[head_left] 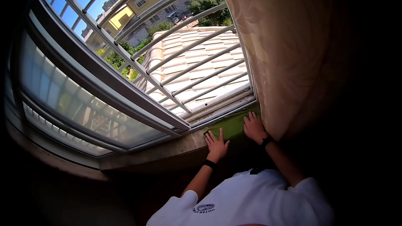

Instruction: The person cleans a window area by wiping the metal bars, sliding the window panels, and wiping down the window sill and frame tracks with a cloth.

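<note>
A green cloth (231, 125) lies spread along the window sill (184, 143), below the opened part of the window. Flat on its left end rests my left hand (217, 146), fingers spread apart. My right hand (253, 127) presses on the cloth's right end, close to the curtain, with its fingers stretched out toward the window frame. Neither hand grips anything. Dark bands circle both wrists. The cloth's lower edge falls into shadow between the hands.
A sliding window pane (88, 96) stands on the left. Metal bars (167, 60) cross the opening, with a tiled roof (201, 54) outside. A beige curtain (276, 37) hangs on the right, down to my right hand. The window track (226, 102) runs behind the cloth.
</note>
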Demonstrator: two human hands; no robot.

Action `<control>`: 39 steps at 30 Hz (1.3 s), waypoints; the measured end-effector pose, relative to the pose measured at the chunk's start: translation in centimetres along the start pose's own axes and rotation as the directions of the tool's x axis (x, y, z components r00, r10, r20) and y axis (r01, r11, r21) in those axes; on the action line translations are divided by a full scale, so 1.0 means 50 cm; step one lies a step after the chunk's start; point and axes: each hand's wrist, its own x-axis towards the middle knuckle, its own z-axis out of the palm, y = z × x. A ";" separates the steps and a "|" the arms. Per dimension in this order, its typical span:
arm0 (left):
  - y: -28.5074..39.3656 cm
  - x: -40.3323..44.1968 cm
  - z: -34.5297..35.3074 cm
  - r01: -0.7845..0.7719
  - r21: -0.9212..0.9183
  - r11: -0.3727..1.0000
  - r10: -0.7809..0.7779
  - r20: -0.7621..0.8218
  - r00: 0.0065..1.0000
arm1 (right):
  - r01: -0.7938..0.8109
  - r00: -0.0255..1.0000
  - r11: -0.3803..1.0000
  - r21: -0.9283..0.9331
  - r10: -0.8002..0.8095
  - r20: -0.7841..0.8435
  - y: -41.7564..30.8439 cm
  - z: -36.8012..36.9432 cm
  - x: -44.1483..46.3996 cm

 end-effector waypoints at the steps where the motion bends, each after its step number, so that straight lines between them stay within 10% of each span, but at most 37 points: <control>1: 0.011 0.016 0.012 -0.025 0.007 1.000 0.025 -0.029 0.999 | -0.018 1.000 1.000 -0.005 0.018 -0.018 -0.007 -0.001 0.002; 6: 0.010 0.025 0.031 -0.201 0.025 0.979 0.202 -0.041 0.978 | 0.070 0.995 0.997 -0.029 -0.072 -0.073 0.017 0.020 -0.034; 13: 0.100 0.048 -0.043 0.086 0.043 0.995 -0.090 0.106 0.990 | -0.050 0.990 0.978 -0.201 0.074 0.117 0.051 -0.055 -0.031; 15: 0.121 0.070 -0.022 -0.009 0.073 0.997 0.004 0.067 0.998 | -0.189 0.967 0.980 -0.065 0.174 -0.183 0.091 0.048 -0.022; 20: 0.158 0.092 0.010 -0.131 0.061 0.989 0.134 -0.046 0.990 | -0.260 0.962 0.948 0.183 0.271 -0.037 0.109 -0.020 -0.012; 30: 0.202 0.115 0.053 -0.345 0.098 0.933 0.359 -0.293 0.886 | -0.147 0.988 0.984 -0.104 0.141 -0.065 0.076 -0.027 -0.042; 39: 0.034 0.031 -0.018 -0.050 -0.186 0.981 0.017 -0.173 0.985 | 0.013 0.998 0.988 -0.156 -0.024 -0.065 -0.041 0.076 0.004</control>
